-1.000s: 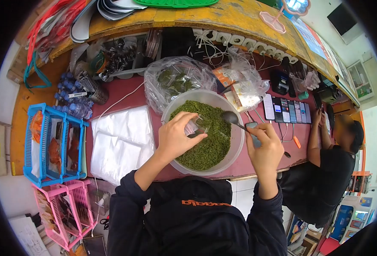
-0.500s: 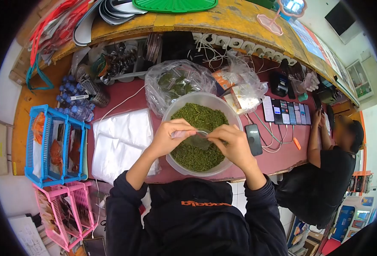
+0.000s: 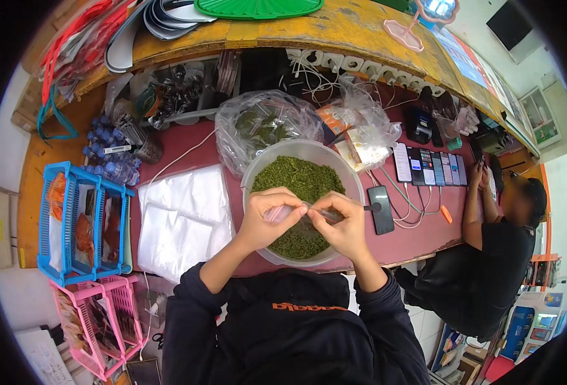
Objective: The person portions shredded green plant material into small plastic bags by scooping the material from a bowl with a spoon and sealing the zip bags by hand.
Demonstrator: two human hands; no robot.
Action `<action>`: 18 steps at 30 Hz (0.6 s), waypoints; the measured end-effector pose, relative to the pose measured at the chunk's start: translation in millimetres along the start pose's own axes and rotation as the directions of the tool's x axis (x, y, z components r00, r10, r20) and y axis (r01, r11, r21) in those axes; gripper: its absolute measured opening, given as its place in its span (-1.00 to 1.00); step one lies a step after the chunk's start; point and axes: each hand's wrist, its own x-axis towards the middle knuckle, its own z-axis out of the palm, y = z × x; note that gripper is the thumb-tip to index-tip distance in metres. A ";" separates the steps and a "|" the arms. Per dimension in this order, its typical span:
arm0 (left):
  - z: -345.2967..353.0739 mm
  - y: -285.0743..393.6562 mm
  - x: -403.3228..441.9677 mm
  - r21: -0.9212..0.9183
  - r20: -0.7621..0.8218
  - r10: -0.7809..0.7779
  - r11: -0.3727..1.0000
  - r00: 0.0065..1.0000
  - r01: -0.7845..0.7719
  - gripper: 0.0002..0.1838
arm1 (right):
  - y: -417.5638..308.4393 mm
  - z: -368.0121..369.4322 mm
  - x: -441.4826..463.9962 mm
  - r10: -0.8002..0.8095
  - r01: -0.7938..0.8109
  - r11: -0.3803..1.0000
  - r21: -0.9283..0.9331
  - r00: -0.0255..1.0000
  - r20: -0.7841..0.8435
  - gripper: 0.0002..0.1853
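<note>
A translucent plastic tub full of chopped green leaves stands on the table in front of me. Above it, my left hand and my right hand meet fingertip to fingertip. Both pinch the top edge of a small clear plastic bag, which is hard to make out against the leaves. How much the bag contains I cannot tell. Left of the tub lies a stack of flat white plastic bags. A large clear bag with whole leaves rests behind the tub.
A phone lies right of the tub, with a row of charging phones and cables farther right. Blue baskets stand at the left above pink baskets. A person in black sits at the right. A wooden shelf spans the back.
My hands have drawn together at the bag's top edge, where they were apart holding its mouth wide. They are also slightly lower over the tub.
</note>
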 end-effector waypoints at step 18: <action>-7.1 -15.0 39.4 -0.112 0.265 -0.420 0.881 0.868 0.460 -0.50 | 0.9 -1.3 13.5 -0.151 0.095 0.945 -0.313 0.975 -0.161 -0.81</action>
